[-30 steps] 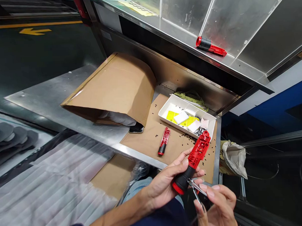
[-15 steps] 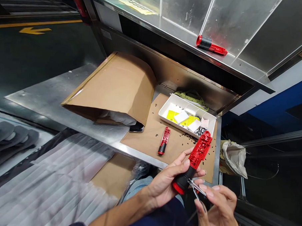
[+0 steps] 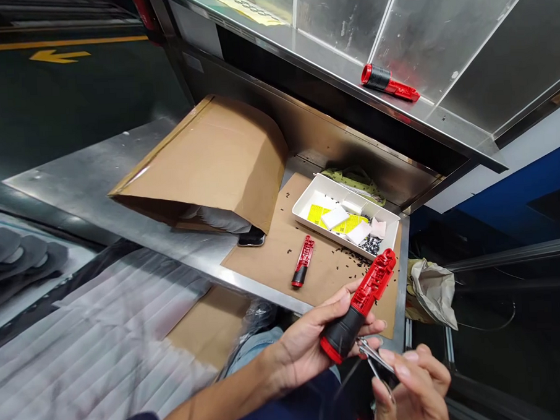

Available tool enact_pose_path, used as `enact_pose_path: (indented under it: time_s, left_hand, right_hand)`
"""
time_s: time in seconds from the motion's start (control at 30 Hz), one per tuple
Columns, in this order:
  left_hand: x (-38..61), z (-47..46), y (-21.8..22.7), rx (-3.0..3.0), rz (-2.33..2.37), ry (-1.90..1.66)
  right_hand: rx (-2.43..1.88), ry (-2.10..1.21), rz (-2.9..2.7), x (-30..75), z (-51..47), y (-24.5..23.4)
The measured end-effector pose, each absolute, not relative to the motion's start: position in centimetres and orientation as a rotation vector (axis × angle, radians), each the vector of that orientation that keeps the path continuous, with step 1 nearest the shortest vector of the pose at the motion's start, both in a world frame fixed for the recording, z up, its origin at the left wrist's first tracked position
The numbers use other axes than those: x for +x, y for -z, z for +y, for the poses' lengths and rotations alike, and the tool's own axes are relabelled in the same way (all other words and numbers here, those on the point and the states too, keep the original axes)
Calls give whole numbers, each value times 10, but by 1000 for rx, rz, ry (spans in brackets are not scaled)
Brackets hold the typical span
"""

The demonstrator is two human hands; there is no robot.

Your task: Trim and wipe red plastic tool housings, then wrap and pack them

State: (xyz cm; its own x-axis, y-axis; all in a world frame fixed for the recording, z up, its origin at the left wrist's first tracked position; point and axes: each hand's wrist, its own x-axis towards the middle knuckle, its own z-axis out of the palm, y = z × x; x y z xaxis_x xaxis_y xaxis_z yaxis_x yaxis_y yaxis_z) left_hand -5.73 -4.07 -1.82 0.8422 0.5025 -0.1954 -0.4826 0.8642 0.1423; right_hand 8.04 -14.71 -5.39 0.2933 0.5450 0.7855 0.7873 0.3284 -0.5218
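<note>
My left hand (image 3: 304, 339) is wrapped round the black sleeve of a red plastic housing (image 3: 376, 283), tilted with its open-framed red end pointing up and right. My right hand (image 3: 415, 380) pinches small silver nail clippers (image 3: 379, 360), their arms spread apart. The clippers' jaw end is close beside the black sleeve, near my left fingertips; whether it touches is unclear. A similar red and black housing (image 3: 303, 261) lies on the brown paper (image 3: 259, 260). Another such housing (image 3: 388, 82) rests on the metal ledge above.
A white tray (image 3: 301, 212) holds white blocks, a yellow label and small black pieces; more black bits lie scattered around it. A large brown paper bag (image 3: 208, 157) lies left, a phone (image 3: 252, 237) at its mouth. A cloth sack (image 3: 434, 293) hangs right of the metal table (image 3: 179, 245).
My right hand and the nail clippers have moved slightly right and down, away from the sleeve. The held housing has turned a little about its length in my left hand.
</note>
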Motion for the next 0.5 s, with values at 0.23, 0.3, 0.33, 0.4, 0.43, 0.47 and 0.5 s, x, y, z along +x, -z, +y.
enact_pose_path:
  time_s: [0.23, 0.3, 0.33, 0.4, 0.43, 0.47, 0.5]
  left_hand:
    - [-57, -41, 17, 117, 216, -533]
    - [-57, -41, 18, 131, 215, -526]
    - [-57, -42, 19, 137, 220, -521]
    - [-57, -42, 20, 143, 241, -511]
    - [-57, -42, 19, 143, 252, -509]
    - [-57, -42, 19, 143, 263, -509]
    - [-57, -42, 18, 145, 270, -508]
  right_hand:
    - [-1361, 280, -1332, 64, -133, 41]
    - [-1343, 323, -1366, 65, -133, 42]
    - [-1333, 337, -1384, 67, -133, 41]
    - [-1322, 342, -1408, 69, -133, 40]
    - [-1322, 338, -1410, 69, -133, 40]
    - [-1320, 336, -1412, 69, -133, 39]
    - [-1314, 338, -1413, 69, -133, 39]
